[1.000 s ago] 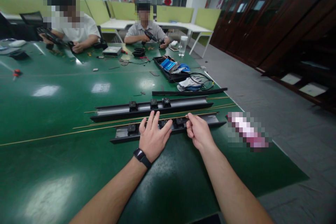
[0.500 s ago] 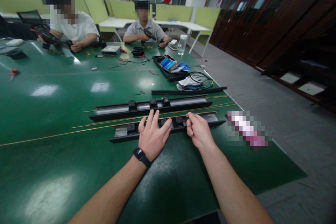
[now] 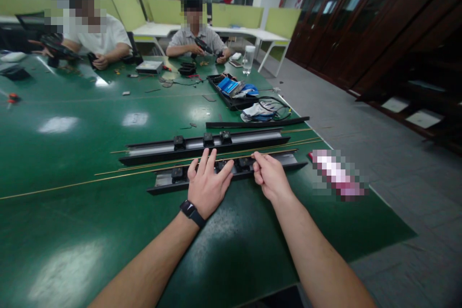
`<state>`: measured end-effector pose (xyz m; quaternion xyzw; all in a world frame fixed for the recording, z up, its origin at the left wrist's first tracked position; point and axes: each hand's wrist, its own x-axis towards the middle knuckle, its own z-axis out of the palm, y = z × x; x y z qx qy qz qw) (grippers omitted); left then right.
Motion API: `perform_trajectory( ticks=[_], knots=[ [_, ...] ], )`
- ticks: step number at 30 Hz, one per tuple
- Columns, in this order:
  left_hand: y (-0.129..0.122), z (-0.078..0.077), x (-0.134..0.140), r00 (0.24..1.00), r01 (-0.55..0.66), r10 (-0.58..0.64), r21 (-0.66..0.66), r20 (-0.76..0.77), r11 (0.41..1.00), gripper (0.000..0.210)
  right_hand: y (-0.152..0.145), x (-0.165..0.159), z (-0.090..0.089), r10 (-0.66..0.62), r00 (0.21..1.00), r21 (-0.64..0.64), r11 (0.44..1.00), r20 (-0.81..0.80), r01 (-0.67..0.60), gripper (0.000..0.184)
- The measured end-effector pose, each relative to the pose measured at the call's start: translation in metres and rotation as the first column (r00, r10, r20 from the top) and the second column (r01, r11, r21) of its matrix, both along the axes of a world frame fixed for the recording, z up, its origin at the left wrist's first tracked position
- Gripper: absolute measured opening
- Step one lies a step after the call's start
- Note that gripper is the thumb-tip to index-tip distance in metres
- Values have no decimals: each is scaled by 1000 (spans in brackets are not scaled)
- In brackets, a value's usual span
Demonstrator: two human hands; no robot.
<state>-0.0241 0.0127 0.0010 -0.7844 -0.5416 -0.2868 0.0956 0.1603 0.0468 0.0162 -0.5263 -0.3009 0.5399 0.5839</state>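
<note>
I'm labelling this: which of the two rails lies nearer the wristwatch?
The front rail, partly covered by the left hand; the back rail lies beyond it.

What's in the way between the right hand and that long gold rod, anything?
Nothing visible: the right hand seems to pinch the gold rod directly, at the near black channel. The left hand lies beside, not between.

Nearer black channel [image 3: 242, 175], golden rod [image 3: 72, 186] alongside

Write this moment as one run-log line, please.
left hand: fingers spread over near black channel | right hand: pinching golden rod | far black channel: three black blocks inside
</note>
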Motion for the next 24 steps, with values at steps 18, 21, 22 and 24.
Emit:
perform_trajectory(
  ticks=[18, 21, 22, 24],
  knots=[
    [0, 0, 0, 1000, 0, 0, -5, 5, 1000, 35, 0, 0, -1, -15, 1000, -6, 1000, -4, 15, 32],
    [0, 0, 0, 1000, 3, -3, -1, 10, 1000, 35, 0, -1, 0, -32, 999, -17, 999, -22, 32, 30],
    [0, 0, 0, 1000, 4, -4, 3, 13, 1000, 35, 0, -1, 0, -34, 999, -20, 999, -26, 34, 30],
    [0, 0, 0, 1000, 4, -4, 9, 15, 1000, 37, 0, -1, 0, -40, 999, -23, 999, -26, 39, 30]
  ],
)
